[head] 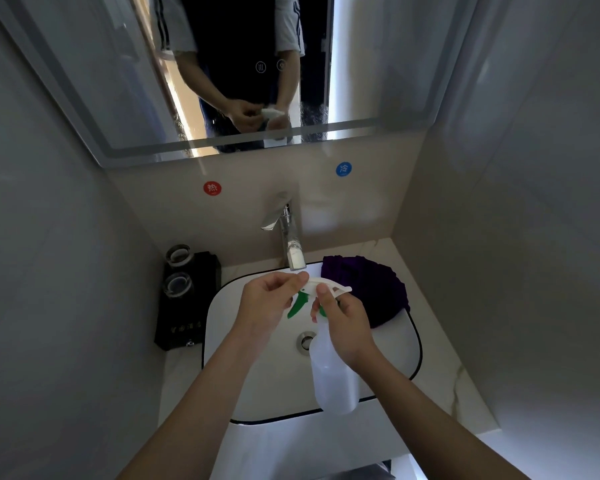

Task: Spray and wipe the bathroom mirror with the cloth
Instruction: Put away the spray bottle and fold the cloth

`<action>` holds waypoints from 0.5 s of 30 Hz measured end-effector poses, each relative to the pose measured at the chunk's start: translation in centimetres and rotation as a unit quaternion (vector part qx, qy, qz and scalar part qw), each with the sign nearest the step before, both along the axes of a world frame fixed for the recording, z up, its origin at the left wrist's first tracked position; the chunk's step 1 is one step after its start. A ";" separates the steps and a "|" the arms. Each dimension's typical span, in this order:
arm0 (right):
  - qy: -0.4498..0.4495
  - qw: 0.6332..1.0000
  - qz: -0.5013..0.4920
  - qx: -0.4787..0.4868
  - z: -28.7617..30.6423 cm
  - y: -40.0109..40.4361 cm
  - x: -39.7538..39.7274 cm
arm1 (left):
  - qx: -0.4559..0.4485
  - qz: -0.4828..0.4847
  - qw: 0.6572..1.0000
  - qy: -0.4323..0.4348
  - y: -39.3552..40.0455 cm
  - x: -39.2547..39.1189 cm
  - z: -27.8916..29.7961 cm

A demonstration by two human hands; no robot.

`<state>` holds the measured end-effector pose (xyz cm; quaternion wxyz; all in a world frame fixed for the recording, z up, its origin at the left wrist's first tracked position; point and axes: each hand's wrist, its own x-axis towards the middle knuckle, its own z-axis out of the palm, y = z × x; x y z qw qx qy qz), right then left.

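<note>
Over the white sink (222,306), both hands busy with a translucent spray bottle (331,372), tilted, base toward the sink's front rim, white head pointing toward the back. Right hand (349,323) wrapped around the bottle's neck, thumb lying up along the white spray head, fingers curled below it. Left hand (267,303) pinching the nozzle tip between thumb and fingertips, just above the green trigger (298,304). Purple cloth (364,289) bunched at the sink's back right corner, draped over the rim partly into the bowl and partly onto the counter (440,368), touched by neither hand. Chrome faucet (286,233) at the middle of the counter's back edge, spout ending just above the left fingertips. Round metal drain (306,342) in the bowl, partly hidden behind the bottle. Black tray (187,306) along the counter's left edge, carrying two upturned glasses (178,270), one behind the other. On the back wall, a red round sticker (212,188) left of the faucet and a blue one (343,169) to its right. Higher up, the mirror (84,81), lit strip along its frame, reflecting a person's torso and both hands on the bottle; two small touch icons (271,66) near its lower centre.
</note>
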<state>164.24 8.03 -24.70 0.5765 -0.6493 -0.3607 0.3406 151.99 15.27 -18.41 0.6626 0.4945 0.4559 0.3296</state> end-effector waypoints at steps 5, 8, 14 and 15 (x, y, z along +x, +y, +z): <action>-0.004 1.000 0.006 0.001 0.2 -0.1 -0.1 | 0.072 0.011 0.997 0.034 0.1 -0.2 -0.5; -0.004 1.000 0.011 0.001 0.3 -0.2 -0.2 | 0.086 0.010 0.996 0.027 0.3 -0.5 -0.7; -0.009 1.000 0.016 -0.015 0.2 -0.3 0.0 | -0.039 -0.026 0.998 -0.031 0.5 -0.5 -0.9; -0.005 1.000 0.018 -0.017 0.3 -0.3 0.1 | -0.058 -0.038 0.997 -0.034 0.7 -0.5 -0.9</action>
